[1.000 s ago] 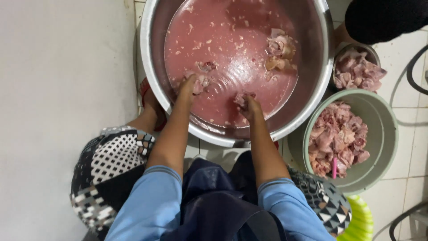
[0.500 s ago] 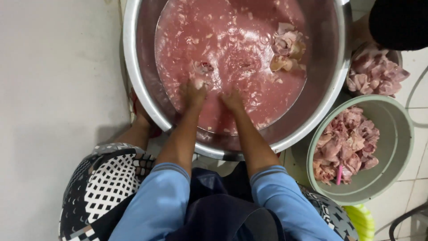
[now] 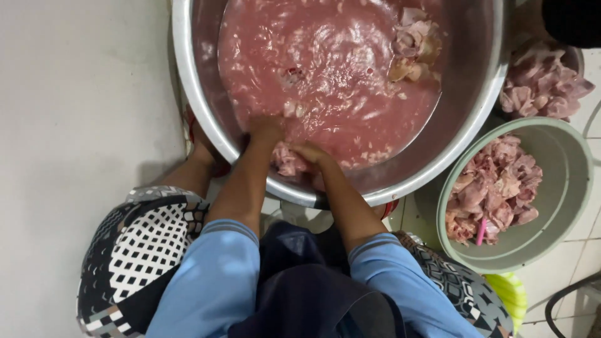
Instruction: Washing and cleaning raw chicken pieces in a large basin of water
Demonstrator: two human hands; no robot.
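A big steel basin holds cloudy pink water with raw meat pieces poking out at its far right. Both of my forearms reach in over the near rim. My left hand is dipped into the water at the near edge, its fingers hidden under the surface. My right hand is just beside it, closed around a pale pink piece of meat lifted at the waterline. The two hands touch.
A pale green bucket with raw meat and a pink stick stands right of the basin. Another container of meat sits behind it, under a dark sleeve of another person. My patterned knees flank the basin on the tiled floor.
My hands drew back from the middle of the basin to its near rim and came together. The right hand now holds a piece of meat at the surface.
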